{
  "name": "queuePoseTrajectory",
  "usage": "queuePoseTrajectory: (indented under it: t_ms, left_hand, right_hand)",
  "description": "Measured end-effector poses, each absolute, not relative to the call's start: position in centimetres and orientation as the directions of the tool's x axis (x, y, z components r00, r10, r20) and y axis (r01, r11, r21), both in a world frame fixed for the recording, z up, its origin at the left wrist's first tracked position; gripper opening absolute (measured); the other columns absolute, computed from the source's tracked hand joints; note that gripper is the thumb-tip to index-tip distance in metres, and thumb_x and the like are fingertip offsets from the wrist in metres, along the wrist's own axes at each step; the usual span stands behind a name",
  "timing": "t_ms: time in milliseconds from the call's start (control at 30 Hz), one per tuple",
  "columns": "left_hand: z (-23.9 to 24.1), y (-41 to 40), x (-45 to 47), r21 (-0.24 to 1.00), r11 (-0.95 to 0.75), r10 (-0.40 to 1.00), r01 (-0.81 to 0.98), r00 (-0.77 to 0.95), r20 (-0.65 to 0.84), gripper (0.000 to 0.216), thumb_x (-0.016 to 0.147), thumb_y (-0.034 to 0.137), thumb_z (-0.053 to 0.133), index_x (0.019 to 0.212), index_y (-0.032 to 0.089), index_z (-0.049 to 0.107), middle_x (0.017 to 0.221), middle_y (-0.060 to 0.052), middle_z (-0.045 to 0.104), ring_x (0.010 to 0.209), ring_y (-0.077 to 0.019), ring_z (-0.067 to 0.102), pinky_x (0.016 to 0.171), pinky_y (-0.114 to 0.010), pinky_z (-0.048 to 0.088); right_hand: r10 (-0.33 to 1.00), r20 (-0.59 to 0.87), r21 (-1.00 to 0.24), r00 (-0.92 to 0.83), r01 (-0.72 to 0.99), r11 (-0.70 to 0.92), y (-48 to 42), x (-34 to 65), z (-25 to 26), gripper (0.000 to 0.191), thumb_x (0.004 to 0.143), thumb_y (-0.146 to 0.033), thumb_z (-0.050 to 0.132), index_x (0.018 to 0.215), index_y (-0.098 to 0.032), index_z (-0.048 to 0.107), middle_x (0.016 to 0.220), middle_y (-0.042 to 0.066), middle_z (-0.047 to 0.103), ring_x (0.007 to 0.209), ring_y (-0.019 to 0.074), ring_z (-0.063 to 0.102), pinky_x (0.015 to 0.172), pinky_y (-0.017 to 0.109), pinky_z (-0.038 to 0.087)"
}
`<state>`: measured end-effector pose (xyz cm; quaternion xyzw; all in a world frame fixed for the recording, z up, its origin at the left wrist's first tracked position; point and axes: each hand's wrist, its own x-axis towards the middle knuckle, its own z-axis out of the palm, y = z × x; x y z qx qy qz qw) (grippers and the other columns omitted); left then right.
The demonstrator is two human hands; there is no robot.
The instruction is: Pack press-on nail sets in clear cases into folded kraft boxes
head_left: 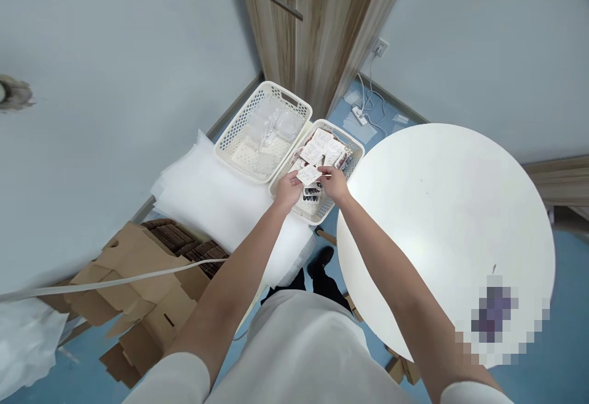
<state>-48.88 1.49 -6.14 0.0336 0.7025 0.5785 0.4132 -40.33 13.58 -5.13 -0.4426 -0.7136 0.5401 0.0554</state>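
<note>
A white printed card [309, 175] is held between both hands over a white plastic basket [273, 188]. My left hand [289, 190] pinches its left edge, and my right hand [334, 183] grips it at the right. Beneath lie more printed cards [317, 145] in a loose pile. Some packs [311, 193] in the basket show rows of small dark, glossy oval pieces; they are too small to name surely. The fingertips under the card are partly hidden.
Left of this basket stands a second white basket [239, 123] holding clear plastic bags [271, 123]. White foam sheets [221, 202] and flattened cardboard boxes [142, 287] lie nearer on the left. A round white table [451, 208] stands at the right, a power strip [359, 116] behind it.
</note>
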Motion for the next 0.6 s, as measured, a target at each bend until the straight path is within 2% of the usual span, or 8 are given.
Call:
queuePoseTrajectory:
  t_ms: [67, 200, 333, 433, 500, 600]
  left_hand:
    - [-5.2, 1.2, -48.4, 0.873, 0.334, 0.577, -0.355, -0.656, -0.487, 0.053, 0.061, 0.009, 0.060, 0.114, 0.013, 0.054, 0.099, -0.010, 0.063, 0.090, -0.0178, 0.059, 0.076, -0.029, 0.047]
    - [-3.2, 0.7, -46.7, 0.934, 0.313, 0.699, -0.174, -0.623, -0.351, 0.036, 0.068, 0.020, 0.059, 0.103, 0.013, 0.062, 0.089, -0.008, 0.066, 0.082, -0.0166, 0.061, 0.079, -0.031, 0.047]
    - [-0.6, 0.7, -43.2, 0.960, 0.278, 0.818, 0.024, -0.530, -0.224, 0.026, 0.076, 0.030, 0.053, 0.094, 0.017, 0.066, 0.091, -0.007, 0.065, 0.083, -0.0173, 0.060, 0.078, -0.030, 0.047]
    - [1.4, 0.8, -39.4, 0.946, 0.265, 0.887, 0.185, -0.433, -0.163, 0.023, 0.077, 0.032, 0.051, 0.088, 0.020, 0.067, 0.094, -0.006, 0.063, 0.087, -0.0183, 0.058, 0.074, -0.029, 0.047]
    - [2.4, 1.0, -36.4, 0.944, 0.239, 0.923, 0.228, -0.354, -0.149, 0.022, 0.077, 0.033, 0.050, 0.085, 0.020, 0.067, 0.094, -0.006, 0.062, 0.087, -0.0186, 0.057, 0.073, -0.029, 0.047]
    - [3.6, 1.1, -31.8, 0.959, 0.216, 0.960, 0.186, -0.218, -0.174, 0.024, 0.077, 0.035, 0.051, 0.090, 0.020, 0.066, 0.087, -0.006, 0.064, 0.080, -0.0175, 0.059, 0.072, -0.029, 0.046]
  right_hand:
    - [0.698, -0.371, -0.848, -0.612, 0.529, 0.013, 13.7, -38.9, -3.6, 0.026, 0.067, -0.014, 0.053, 0.092, -0.017, 0.062, 0.084, 0.004, 0.063, 0.071, 0.0144, 0.061, 0.072, 0.031, 0.048]
    - [0.716, -0.312, -0.903, -0.624, 0.429, -0.018, 13.8, -34.9, -0.5, 0.021, 0.069, -0.024, 0.056, 0.088, -0.018, 0.064, 0.080, 0.003, 0.065, 0.074, 0.0153, 0.060, 0.075, 0.031, 0.047]
    - [0.790, -0.224, -0.912, -0.571, 0.409, 0.037, 12.9, -29.1, 2.7, 0.021, 0.072, -0.034, 0.055, 0.085, -0.020, 0.065, 0.091, 0.004, 0.064, 0.082, 0.0159, 0.058, 0.077, 0.032, 0.046]
    - [0.821, -0.220, -0.920, -0.527, 0.392, 0.005, 11.9, -23.8, 4.8, 0.023, 0.072, -0.038, 0.057, 0.084, -0.020, 0.065, 0.090, 0.005, 0.064, 0.082, 0.0167, 0.058, 0.077, 0.032, 0.046]
    - [0.819, -0.256, -0.932, -0.514, 0.355, -0.069, 11.1, -20.0, 5.8, 0.024, 0.072, -0.039, 0.057, 0.084, -0.020, 0.065, 0.087, 0.005, 0.066, 0.081, 0.0172, 0.059, 0.076, 0.033, 0.046]
    - [0.824, -0.286, -0.947, -0.489, 0.275, -0.166, 10.0, -14.1, 6.9, 0.024, 0.071, -0.039, 0.059, 0.083, -0.019, 0.065, 0.084, 0.004, 0.066, 0.078, 0.0165, 0.059, 0.076, 0.033, 0.046]
